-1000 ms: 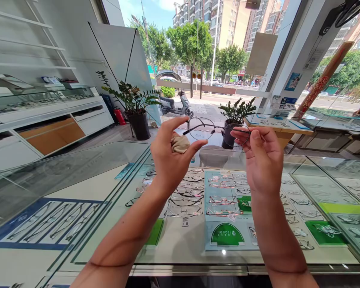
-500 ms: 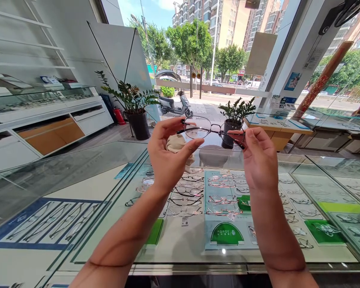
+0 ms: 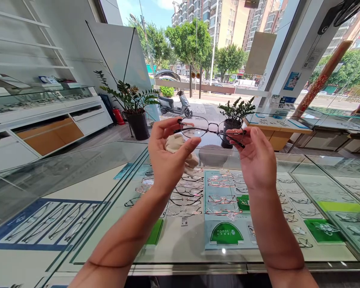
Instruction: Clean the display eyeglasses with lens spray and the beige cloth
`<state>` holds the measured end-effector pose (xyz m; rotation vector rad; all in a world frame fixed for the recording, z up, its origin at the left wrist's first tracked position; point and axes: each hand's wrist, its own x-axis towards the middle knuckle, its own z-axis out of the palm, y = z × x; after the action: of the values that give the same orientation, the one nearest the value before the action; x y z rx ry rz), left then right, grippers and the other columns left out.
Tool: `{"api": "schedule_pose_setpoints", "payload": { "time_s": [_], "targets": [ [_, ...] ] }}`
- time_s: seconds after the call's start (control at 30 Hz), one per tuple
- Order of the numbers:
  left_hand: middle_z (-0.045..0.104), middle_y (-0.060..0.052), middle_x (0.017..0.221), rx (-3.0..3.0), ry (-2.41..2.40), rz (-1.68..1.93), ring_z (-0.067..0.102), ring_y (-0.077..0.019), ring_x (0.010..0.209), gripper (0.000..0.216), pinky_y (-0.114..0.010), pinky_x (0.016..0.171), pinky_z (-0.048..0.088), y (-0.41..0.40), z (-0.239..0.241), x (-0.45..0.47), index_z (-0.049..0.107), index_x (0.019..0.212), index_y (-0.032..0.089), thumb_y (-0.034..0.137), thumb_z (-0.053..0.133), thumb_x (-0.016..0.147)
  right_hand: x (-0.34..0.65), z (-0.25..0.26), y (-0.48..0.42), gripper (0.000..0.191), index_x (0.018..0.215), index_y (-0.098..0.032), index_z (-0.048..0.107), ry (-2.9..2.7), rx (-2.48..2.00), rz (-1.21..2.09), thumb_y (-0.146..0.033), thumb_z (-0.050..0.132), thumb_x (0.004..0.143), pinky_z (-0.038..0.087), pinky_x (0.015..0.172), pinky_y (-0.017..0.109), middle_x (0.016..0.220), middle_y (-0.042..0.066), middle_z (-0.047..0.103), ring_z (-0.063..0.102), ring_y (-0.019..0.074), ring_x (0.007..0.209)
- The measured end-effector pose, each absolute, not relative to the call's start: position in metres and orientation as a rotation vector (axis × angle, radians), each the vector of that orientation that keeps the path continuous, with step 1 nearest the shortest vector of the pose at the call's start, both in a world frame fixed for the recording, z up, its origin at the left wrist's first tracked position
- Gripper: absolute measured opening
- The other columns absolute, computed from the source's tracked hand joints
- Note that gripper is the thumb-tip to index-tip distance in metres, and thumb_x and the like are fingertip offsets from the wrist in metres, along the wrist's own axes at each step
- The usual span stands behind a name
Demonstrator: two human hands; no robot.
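Note:
A pair of thin, dark-framed eyeglasses (image 3: pixel 213 131) is held up in front of me, above the glass counter. My left hand (image 3: pixel 169 162) grips its left end near the hinge, fingers behind the lens and thumb below. A crumpled beige cloth (image 3: pixel 174 145) is tucked in the same palm and hangs down behind the thumb. At the other end, my right hand (image 3: pixel 260 164) holds the right side by the rim and temple, fingertips showing behind the lens. Part of each folded temple is hidden by the fingers.
Below my hands, a glass display case (image 3: pixel 180 256) holds rows of eyeglasses and a green sign (image 3: pixel 227 233). Beyond it are a grey chair (image 3: pixel 213 155), potted plants (image 3: pixel 137 125) and another counter (image 3: pixel 283 124). White drawers (image 3: pixel 90 114) line the left.
The eyeglasses have shifted slightly left. My right thumb has moved a little away from the right rim, and the right hand has turned slightly. The left hand keeps its hold.

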<state>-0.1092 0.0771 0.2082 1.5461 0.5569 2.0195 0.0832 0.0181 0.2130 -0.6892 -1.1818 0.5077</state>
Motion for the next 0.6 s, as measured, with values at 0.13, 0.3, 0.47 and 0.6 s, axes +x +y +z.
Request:
{"api": "schedule_pose_setpoints", "payload": {
  "time_s": [0.13, 0.3, 0.47, 0.6],
  "targets": [
    [0.069, 0.003, 0.089, 1.234, 0.462, 1.706, 0.056, -0.0076, 0.06, 0.059, -0.02, 0.05, 0.044, 0.069, 0.213, -0.109, 0.066, 0.115, 0.026, 0.055, 0.099, 0.075, 0.081, 0.209, 0.024, 0.019, 0.11, -0.029, 0.078, -1.238, -0.708, 0.457, -0.045, 0.074, 0.101, 0.064, 0.104, 0.047, 0.116, 0.004, 0.084, 0.08, 0.0242, 0.112],
    [0.069, 0.001, 0.088, 0.937, 0.361, 1.252, 0.036, -0.0012, 0.049, 0.055, -0.015, 0.038, 0.028, 0.055, 0.222, -0.104, 0.066, 0.098, 0.019, 0.055, 0.1, 0.074, 0.068, 0.206, 0.026, 0.015, 0.112, -0.035, 0.084, -1.422, -0.681, 0.192, -0.04, 0.081, 0.098, 0.059, 0.114, 0.055, 0.127, 0.002, 0.082, 0.074, 0.0274, 0.127],
    [0.067, 0.0, 0.082, 0.769, 0.345, 0.978, 0.034, 0.0008, 0.046, 0.043, -0.01, 0.035, 0.028, 0.048, 0.226, -0.097, 0.07, 0.094, 0.015, 0.046, 0.096, 0.083, 0.064, 0.205, 0.021, 0.011, 0.108, -0.034, 0.086, -1.425, -0.674, 0.016, -0.035, 0.083, 0.097, 0.057, 0.116, 0.058, 0.122, 0.003, 0.083, 0.075, 0.0296, 0.126],
    [0.063, 0.001, 0.074, 0.697, 0.348, 0.838, 0.036, 0.0007, 0.043, 0.037, -0.009, 0.034, 0.029, 0.045, 0.228, -0.098, 0.068, 0.089, 0.014, 0.043, 0.091, 0.09, 0.066, 0.205, 0.019, 0.009, 0.105, -0.036, 0.086, -1.427, -0.654, -0.062, -0.032, 0.082, 0.098, 0.06, 0.111, 0.056, 0.114, 0.0, 0.084, 0.076, 0.0272, 0.118]
  ]
}}
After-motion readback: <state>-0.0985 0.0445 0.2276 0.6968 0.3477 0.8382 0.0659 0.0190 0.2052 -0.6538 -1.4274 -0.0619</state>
